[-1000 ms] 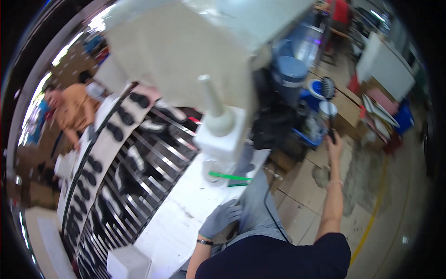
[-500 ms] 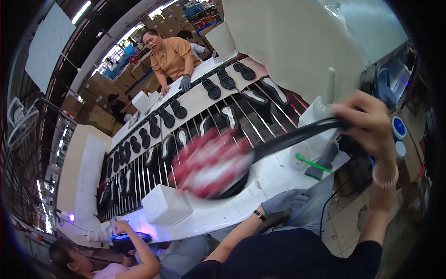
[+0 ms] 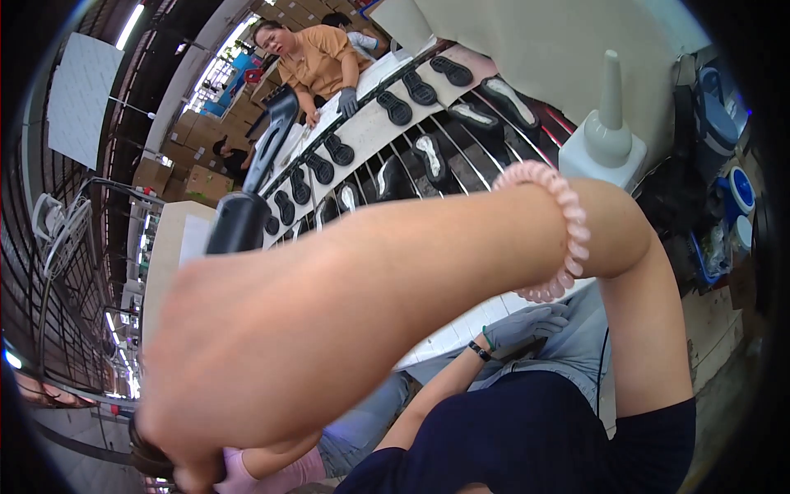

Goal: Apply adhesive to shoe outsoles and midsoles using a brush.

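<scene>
Close in front, my bare right hand (image 3: pixel 247 346) is curled into a fist, with a pink coiled band on its wrist. From behind the fist rises a black long-handled thing (image 3: pixel 239 224), whose slim curved arm reaches up over the far side of the work line. Its kind I cannot make out, and my hand hides part of it. In a grey glove, my left hand (image 3: pixel 527 323) lies on my lap with its fingers stretched out, holding nothing. Beyond my forearm, black shoe soles (image 3: pixel 393 107) and black shoe parts with white patches (image 3: pixel 429 156) lie on a rack of metal rods.
A white bottle with a tall nozzle (image 3: pixel 609 123) stands at the right end of the white table. Across the line is a person in an orange top (image 3: pixel 317 62), one hand gloved. At lower left, a neighbour's pink sleeve (image 3: pixel 280 471) shows beneath my hand.
My right hand has swung from the right across to the left and nearer, carrying the black long-handled thing. The blurred red and white part in front no longer shows. My left hand stays on my lap.
</scene>
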{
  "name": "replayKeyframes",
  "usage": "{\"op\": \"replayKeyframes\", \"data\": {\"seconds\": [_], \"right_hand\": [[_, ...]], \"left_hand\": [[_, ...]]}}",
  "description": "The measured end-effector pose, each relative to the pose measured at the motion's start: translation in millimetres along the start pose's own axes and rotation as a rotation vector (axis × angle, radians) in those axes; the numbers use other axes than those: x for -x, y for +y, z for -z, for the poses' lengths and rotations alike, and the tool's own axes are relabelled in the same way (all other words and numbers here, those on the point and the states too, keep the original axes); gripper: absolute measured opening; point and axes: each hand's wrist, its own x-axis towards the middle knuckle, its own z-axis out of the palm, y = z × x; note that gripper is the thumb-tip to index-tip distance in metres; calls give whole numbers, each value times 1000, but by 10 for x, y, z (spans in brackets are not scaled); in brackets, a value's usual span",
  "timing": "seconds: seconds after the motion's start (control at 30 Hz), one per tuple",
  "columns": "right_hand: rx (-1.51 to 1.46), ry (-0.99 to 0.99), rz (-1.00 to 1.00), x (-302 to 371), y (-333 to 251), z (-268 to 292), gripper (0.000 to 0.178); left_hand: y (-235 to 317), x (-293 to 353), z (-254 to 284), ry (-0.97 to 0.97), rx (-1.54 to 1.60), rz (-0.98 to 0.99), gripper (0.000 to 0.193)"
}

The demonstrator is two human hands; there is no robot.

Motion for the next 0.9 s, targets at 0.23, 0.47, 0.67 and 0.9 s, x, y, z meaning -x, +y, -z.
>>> {"op": "replayKeyframes", "data": {"seconds": [0.23, 0.47, 0.67, 0.9], "right_hand": [[-83, 85, 41, -703, -39, -614, 35], [-165, 145, 88, -1061, 271, -665, 34], [-213, 96, 131, -76, 344, -266, 35], [-189, 549, -902, 918, 274, -9, 29]], "left_hand": [[-317, 600, 375, -21, -165, 29, 47], [-411, 695, 530, -74, -325, 34, 47], [-248, -168, 223, -173, -496, -53, 48], [332, -14, 901, -404, -414, -508, 54]]}}
